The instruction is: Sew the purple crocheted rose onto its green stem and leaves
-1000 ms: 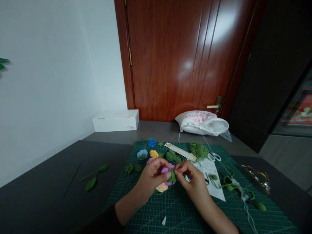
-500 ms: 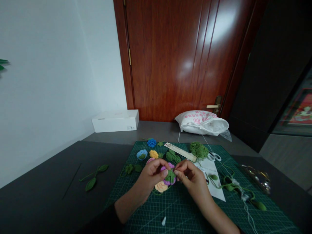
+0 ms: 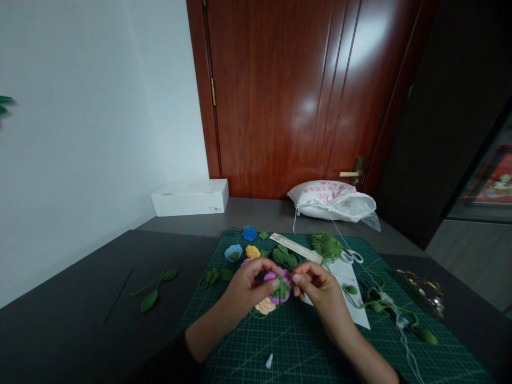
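My left hand (image 3: 256, 288) pinches a purple crocheted flower (image 3: 285, 296) at its left side. The flower's green leafy back (image 3: 282, 288) faces up, and a short dark stub shows at its middle. Just right of the flower, my right hand (image 3: 320, 288) has thumb and forefinger pressed together; whatever is between them is too small to make out. Beneath my left hand a peach crocheted flower (image 3: 265, 305) lies on the green cutting mat (image 3: 240, 352), partly covered. A pink flower is mostly hidden behind the same hand.
Yellow (image 3: 252, 251), light blue (image 3: 233, 253) and dark blue flowers (image 3: 249, 233) lie behind. Green yarn (image 3: 326, 245), scissors (image 3: 352, 256), a paper sheet (image 3: 356, 301) and leaf stems sit to the right. A white box (image 3: 190, 198) and a white bag (image 3: 330, 200) stand at the back.
My right hand has drawn a little to the right, away from the flower, and its fingers have curled more. More of the purple petals shows now. My left hand stays nearly in place.
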`<state>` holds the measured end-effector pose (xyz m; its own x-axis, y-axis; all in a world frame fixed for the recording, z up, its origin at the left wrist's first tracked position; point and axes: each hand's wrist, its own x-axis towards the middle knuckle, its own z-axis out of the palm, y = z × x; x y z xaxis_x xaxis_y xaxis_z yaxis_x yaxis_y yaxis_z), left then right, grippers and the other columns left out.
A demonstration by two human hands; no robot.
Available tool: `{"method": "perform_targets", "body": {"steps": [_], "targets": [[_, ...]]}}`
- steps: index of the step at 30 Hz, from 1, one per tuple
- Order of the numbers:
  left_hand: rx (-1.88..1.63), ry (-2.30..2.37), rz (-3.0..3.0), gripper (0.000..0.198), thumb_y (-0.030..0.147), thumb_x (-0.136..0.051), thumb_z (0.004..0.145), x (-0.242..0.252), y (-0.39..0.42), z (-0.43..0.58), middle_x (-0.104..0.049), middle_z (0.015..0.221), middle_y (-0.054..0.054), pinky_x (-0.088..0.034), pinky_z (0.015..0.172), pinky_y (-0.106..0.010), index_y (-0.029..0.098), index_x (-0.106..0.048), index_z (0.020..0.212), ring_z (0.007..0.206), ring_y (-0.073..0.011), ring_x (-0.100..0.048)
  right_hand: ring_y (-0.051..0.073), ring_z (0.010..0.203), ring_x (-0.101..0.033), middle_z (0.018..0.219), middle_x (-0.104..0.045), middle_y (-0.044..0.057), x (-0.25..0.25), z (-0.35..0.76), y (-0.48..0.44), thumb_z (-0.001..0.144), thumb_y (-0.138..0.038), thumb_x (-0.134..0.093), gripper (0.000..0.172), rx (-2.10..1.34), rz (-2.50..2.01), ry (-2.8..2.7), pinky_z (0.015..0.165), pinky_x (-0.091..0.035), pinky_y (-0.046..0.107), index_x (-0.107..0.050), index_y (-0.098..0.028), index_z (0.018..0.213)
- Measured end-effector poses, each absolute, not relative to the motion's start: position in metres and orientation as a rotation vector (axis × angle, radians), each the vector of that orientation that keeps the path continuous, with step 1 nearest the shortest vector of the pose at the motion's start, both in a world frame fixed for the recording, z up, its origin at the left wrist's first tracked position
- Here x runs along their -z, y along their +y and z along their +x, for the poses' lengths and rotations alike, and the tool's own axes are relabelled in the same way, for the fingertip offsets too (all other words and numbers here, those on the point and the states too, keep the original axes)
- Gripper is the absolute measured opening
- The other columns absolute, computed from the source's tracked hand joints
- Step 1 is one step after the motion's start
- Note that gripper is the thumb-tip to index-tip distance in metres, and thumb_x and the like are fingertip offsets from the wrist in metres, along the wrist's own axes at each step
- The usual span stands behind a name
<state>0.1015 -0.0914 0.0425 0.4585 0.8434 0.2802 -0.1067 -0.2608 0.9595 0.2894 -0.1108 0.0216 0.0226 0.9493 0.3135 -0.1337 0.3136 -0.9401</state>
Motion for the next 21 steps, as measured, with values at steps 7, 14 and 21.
{"method": "perform_targets", "body": {"steps": [7, 14, 21], "targets": [[-1.088, 0.711, 1.472, 0.018, 0.026, -0.075, 0.078, -0.044, -0.089, 0.103, -0.067, 0.09, -0.005, -0.049, 0.077, -0.029, 0.016, -0.066, 0.091, 0.083, -0.0174, -0.062, 0.011, 0.044, -0.052, 0.052, -0.059, -0.005, -0.012, 0.286, -0.108, 0.074, -0.053, -0.077, 0.039, -1.062, -0.897, -1.262, 0.043, -0.04, 0.021, -0.063, -0.019, 0.086], [-1.052, 0.678, 1.432, 0.023, 0.028, -0.077, 0.077, -0.04, -0.09, 0.105, -0.065, 0.088, -0.004, -0.049, 0.075, -0.029, 0.015, -0.068, 0.093, 0.081, -0.0171, -0.061, 0.01, 0.043, -0.052, 0.052, -0.056, -0.007, -0.009, 0.276, -0.113, 0.077, -0.052, -0.076, 0.038, -1.087, -0.899, -1.284, 0.044, -0.041, 0.021, -0.059, -0.02, 0.088], [-1.024, 0.624, 1.414, 0.042, 0.022, -0.086, 0.064, -0.027, -0.082, 0.107, -0.062, 0.087, -0.003, -0.048, 0.065, -0.025, 0.016, -0.065, 0.101, 0.073, -0.0145, -0.058, 0.01, 0.04, -0.048, 0.049, -0.056, -0.007, -0.012, 0.272, -0.112, 0.075, -0.06, -0.074, 0.045, -1.145, -0.856, -1.235, 0.042, -0.04, 0.021, -0.055, -0.021, 0.085]]}}
